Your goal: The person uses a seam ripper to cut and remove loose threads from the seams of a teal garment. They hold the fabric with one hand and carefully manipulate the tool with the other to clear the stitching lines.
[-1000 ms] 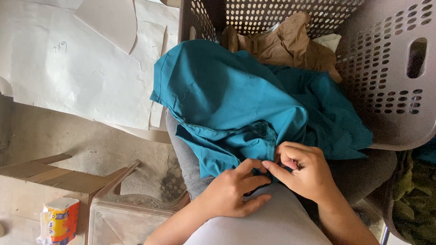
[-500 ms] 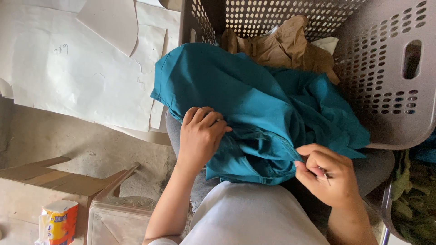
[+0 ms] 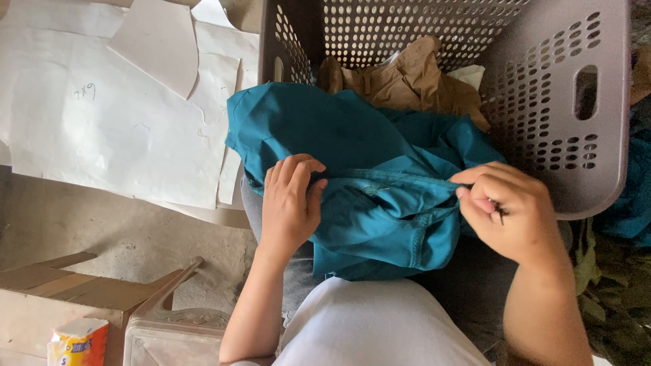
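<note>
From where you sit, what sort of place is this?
Probably a small home tailoring or sewing workspace: cut paper pattern pieces lie on the concrete floor, a perforated plastic laundry basket holds garments, and both hands stretch a teal garment along its seam.

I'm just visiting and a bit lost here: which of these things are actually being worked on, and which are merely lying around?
In use:
- teal garment, stretched along a seam
- left hand, gripping the cloth
- right hand, pinching the seam, with a small dark tool

Lying about:
- grey perforated basket
- tan clothing inside it
- paper pattern sheets
- clear plastic box
- small orange packet
</note>
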